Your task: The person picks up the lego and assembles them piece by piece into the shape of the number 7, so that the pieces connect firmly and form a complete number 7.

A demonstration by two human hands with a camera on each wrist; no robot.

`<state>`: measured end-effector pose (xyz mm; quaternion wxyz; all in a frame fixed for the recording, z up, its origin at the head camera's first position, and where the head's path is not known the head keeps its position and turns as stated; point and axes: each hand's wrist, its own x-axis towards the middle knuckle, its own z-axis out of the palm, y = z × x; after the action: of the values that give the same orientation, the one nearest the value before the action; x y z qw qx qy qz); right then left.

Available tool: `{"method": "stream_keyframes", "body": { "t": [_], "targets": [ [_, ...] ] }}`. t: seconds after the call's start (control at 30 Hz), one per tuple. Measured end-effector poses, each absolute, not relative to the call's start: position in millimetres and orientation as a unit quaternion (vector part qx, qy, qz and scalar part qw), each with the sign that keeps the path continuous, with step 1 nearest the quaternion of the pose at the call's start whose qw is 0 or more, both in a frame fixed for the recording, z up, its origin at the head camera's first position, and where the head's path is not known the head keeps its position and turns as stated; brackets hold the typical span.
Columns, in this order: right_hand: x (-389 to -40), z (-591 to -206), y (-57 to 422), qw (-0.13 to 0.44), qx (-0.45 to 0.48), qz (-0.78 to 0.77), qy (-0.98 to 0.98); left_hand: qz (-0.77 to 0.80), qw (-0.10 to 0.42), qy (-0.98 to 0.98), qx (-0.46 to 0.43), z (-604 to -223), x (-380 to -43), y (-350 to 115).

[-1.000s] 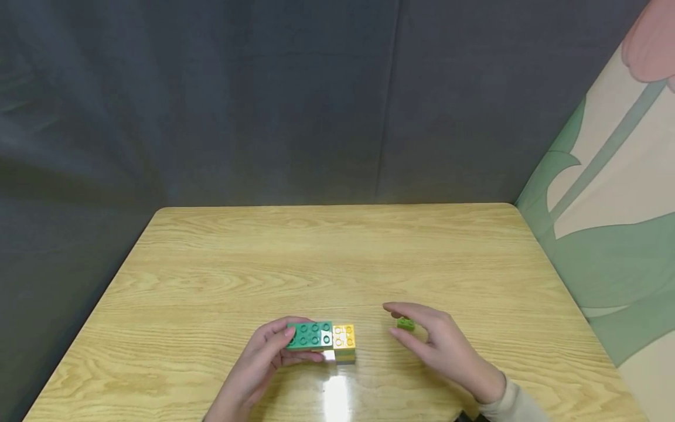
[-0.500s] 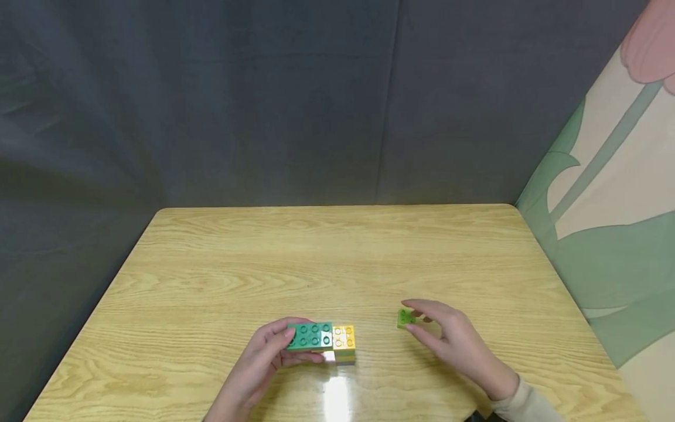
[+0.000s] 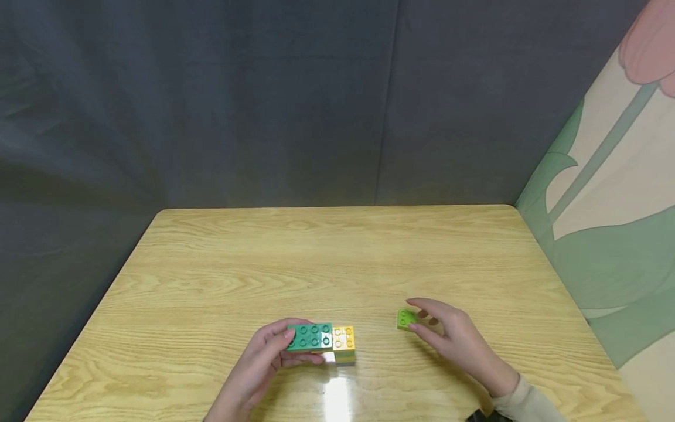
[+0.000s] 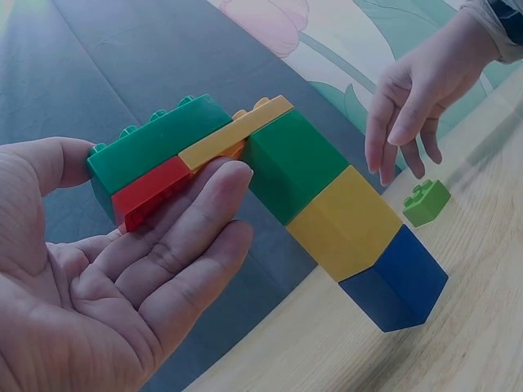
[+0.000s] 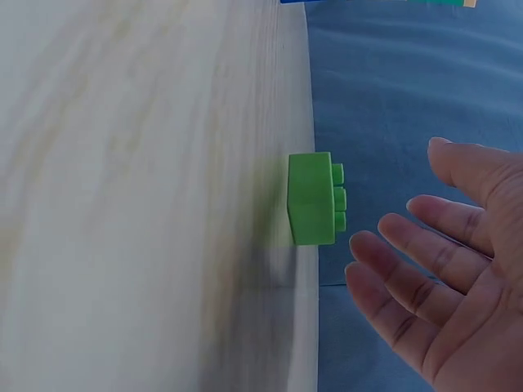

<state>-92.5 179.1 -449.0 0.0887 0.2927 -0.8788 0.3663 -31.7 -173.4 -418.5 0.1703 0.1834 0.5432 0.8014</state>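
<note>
My left hand (image 3: 263,354) grips a joined toy-brick build by one end, thumb on top and fingers beneath. A long green brick (image 4: 163,147), a red brick (image 4: 151,192) and a flat yellow brick (image 4: 237,131) form its upper arm. From there a column goes down: a green brick (image 4: 298,163), a yellow brick (image 4: 347,224) and a blue brick (image 4: 396,282) at the bottom. A small lime-green brick (image 3: 405,319) sits studs up on the table to the right. My right hand (image 3: 453,337) hovers just beside it, fingers relaxed and apart from it, as the right wrist view shows.
The wooden table (image 3: 237,264) carries the loose brick. Dark cloth (image 3: 285,105) hangs behind its far edge and along the left. A flower-patterned curtain (image 3: 617,264) borders the right side.
My right hand has drawn back slightly to the right from over the lime-green brick, which now shows more fully and stays on the table. The left hand and its build keep still.
</note>
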Motion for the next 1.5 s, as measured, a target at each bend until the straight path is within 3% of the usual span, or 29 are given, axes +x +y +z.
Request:
{"method": "stream_keyframes", "body": {
  "t": [1.5],
  "targets": [
    [-100.3,-458.1,178.5,0.007,0.232,0.355,-0.906,0.802,0.168,0.543,0.183,-419.0,-31.1,-172.8]
  ]
}}
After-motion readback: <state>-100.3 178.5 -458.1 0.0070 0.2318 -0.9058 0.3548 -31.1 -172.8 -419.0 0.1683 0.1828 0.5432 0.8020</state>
